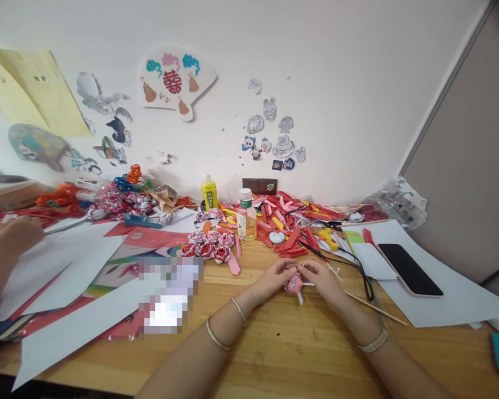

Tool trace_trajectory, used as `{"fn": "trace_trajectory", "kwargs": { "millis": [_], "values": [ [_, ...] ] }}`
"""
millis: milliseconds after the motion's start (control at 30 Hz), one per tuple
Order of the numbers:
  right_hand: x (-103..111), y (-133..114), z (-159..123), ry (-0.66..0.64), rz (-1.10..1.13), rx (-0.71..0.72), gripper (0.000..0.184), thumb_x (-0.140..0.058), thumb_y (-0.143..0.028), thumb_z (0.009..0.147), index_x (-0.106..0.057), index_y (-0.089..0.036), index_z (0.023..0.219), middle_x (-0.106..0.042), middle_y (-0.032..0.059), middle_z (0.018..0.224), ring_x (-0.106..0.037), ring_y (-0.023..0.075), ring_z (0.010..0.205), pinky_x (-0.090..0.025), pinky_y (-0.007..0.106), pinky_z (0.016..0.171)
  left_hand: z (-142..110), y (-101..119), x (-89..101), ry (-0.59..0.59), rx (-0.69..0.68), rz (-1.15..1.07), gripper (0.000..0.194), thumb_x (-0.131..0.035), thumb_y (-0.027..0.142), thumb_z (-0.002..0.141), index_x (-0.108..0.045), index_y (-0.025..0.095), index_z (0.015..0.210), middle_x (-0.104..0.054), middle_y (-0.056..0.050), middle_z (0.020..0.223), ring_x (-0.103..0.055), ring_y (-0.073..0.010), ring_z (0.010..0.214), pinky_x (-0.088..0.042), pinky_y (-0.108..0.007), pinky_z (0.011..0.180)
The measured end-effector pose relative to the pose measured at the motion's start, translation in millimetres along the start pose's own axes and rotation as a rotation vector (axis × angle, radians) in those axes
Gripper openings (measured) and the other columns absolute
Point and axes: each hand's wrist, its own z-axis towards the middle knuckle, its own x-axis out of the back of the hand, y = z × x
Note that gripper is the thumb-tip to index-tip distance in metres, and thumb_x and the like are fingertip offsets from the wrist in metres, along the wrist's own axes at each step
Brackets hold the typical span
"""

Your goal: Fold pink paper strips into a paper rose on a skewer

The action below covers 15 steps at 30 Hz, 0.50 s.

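Both my hands meet over the wooden table (274, 343), just above its middle. My left hand (274, 279) and my right hand (322, 277) are closed round a small pink and red rolled paper rose (294, 284), fingers pinching it from both sides. A thin white strip sticks out below the rose. Bracelets sit on both my wrists. Several finished paper roses (210, 245) lie in a cluster a little to the far left of my hands.
A heap of red paper strips (293, 221), a clear glue bottle (246, 216) and a yellow bottle (209, 192) stand behind. A black phone (410, 270) lies on white paper at right, a thin wooden stick (376, 308) beside it. Another person's hand (8, 235) rests at far left.
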Motion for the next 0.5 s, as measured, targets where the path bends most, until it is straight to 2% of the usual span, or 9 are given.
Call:
{"fn": "trace_trajectory", "kwargs": {
  "millis": [133,233,333,400,433,500],
  "values": [
    [0,1,0,0.036,-0.035,0.007,0.041,-0.056,-0.056,0.067,-0.061,-0.016,0.076,-0.064,0.0053,0.073,-0.060,0.0211,0.070,-0.047,0.032,0.066,-1,-5,-0.6,-0.041,-0.050,0.086,0.058,-0.075,0.036,0.061,-0.053,0.015,0.110,-0.060,-0.010,0.112,-0.056,-0.0207,0.101,-0.043,-0.033,0.088],
    [2,1,1,0.085,-0.091,0.021,0.037,-0.057,-0.053,0.065,-0.061,-0.017,0.075,-0.064,0.0057,0.072,-0.059,0.0223,0.069,-0.047,0.035,0.067,-1,-9,-2.9,-0.021,-0.072,0.178,0.070,-0.080,0.020,0.050,-0.052,0.017,0.114,-0.059,-0.009,0.115,-0.053,-0.0228,0.106,-0.039,-0.036,0.094],
    [5,-6,0,0.193,-0.160,0.059,0.033,-0.056,-0.048,0.067,-0.060,-0.017,0.079,-0.063,0.0088,0.081,-0.057,0.0254,0.076,-0.044,0.040,0.074,-1,-11,-6.7,0.024,-0.074,0.260,0.066,-0.079,0.017,0.053,-0.053,0.017,0.113,-0.059,-0.009,0.114,-0.053,-0.0244,0.104,-0.038,-0.040,0.094],
    [3,-20,-4,0.276,-0.213,0.116,0.030,-0.051,-0.044,0.072,-0.060,-0.019,0.086,-0.061,0.0099,0.089,-0.055,0.0269,0.082,-0.042,0.042,0.078,0,-11,-9.7,0.052,-0.074,0.295,0.060,-0.079,0.020,0.055,-0.056,0.016,0.110,-0.060,-0.009,0.110,-0.054,-0.0246,0.102,-0.040,-0.042,0.092],
    [-1,-29,-7,0.315,-0.291,0.202,0.027,-0.048,-0.041,0.076,-0.060,-0.020,0.088,-0.061,0.0104,0.090,-0.054,0.0273,0.083,-0.042,0.041,0.076,0,-11,-11.1,0.060,-0.074,0.305,0.055,-0.078,0.023,0.058,-0.056,0.016,0.108,-0.060,-0.009,0.109,-0.055,-0.0241,0.100,-0.042,-0.042,0.090],
    [-19,-53,-14,0.273,-0.318,0.291,0.020,-0.049,-0.035,0.078,-0.063,-0.025,0.088,-0.062,0.0086,0.091,-0.054,0.0266,0.086,-0.042,0.038,0.078,1,-11,-13.2,0.076,-0.077,0.302,0.039,-0.067,0.029,0.074,-0.055,0.016,0.109,-0.059,-0.007,0.110,-0.057,-0.0214,0.096,-0.047,-0.040,0.084]
  ]
}}
